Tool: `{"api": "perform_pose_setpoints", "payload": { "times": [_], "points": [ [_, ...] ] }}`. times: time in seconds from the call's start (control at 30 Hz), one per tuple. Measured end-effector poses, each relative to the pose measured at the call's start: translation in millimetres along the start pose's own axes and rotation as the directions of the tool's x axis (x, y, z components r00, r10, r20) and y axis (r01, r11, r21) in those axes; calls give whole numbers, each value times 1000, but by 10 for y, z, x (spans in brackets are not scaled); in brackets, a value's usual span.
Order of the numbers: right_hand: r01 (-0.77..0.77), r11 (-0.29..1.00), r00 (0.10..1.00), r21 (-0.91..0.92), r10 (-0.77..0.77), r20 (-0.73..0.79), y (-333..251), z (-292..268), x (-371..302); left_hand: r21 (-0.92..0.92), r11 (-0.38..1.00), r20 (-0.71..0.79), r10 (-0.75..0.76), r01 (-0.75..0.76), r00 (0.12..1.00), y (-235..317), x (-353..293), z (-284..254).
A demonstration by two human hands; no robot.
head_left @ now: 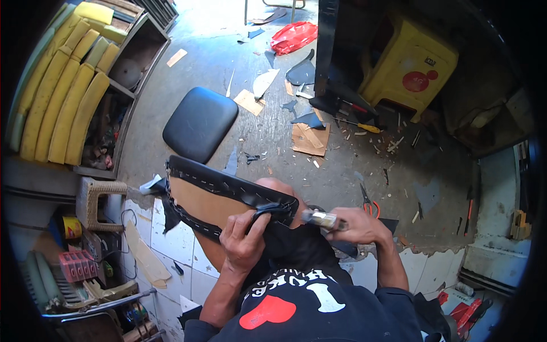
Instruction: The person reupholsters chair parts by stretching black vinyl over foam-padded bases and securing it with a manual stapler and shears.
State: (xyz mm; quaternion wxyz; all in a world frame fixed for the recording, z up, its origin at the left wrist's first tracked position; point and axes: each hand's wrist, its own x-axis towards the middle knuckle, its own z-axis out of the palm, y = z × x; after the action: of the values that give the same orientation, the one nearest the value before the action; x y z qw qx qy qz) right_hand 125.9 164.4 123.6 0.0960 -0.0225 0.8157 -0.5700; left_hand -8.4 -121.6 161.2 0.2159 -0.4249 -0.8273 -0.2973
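A seat panel (208, 200) rests across my lap, its bare wooden underside up. Black vinyl is folded over its rim, with rows of staples along the fold. At the right corner my left hand (244, 240) is closed, pinching a bunched flap of the black vinyl (272, 210). Just right of that corner, my right hand (359, 226) grips a silver staple gun (322, 219), partly blurred, its nose toward the panel. A finished black padded seat (200, 124) lies on the floor beyond.
Orange-handled scissors (367, 204), a yellow-handled screwdriver (367, 127), wood pieces (310, 139) and vinyl scraps litter the floor. Yellow foam pads (62, 97) fill a shelf at left. A yellow plastic stool (407, 65) stands at back right; a red plastic bag (293, 37) lies far off.
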Motion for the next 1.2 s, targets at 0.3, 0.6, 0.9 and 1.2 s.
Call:
{"api": "perform_pose_setpoints", "payload": {
  "times": [0.3,0.6,0.9,1.2],
  "points": [
    [-816,480,570,-322,761,-311,1512,708,-1234,-145,970,35,-193,196,980,447,159,240],
    [-951,309,199,-4,603,-772,2670,718,-1113,-564,719,545,-45,406,837,784,1081,617],
    [-880,457,345,-129,428,-836,2733,778,-963,-439,889,591,178,129,787,-121,1459,-449],
    [-708,637,445,305,738,-507,1650,396,-362,-140,981,640,-13,134,768,-478,933,-170]
  ]
}}
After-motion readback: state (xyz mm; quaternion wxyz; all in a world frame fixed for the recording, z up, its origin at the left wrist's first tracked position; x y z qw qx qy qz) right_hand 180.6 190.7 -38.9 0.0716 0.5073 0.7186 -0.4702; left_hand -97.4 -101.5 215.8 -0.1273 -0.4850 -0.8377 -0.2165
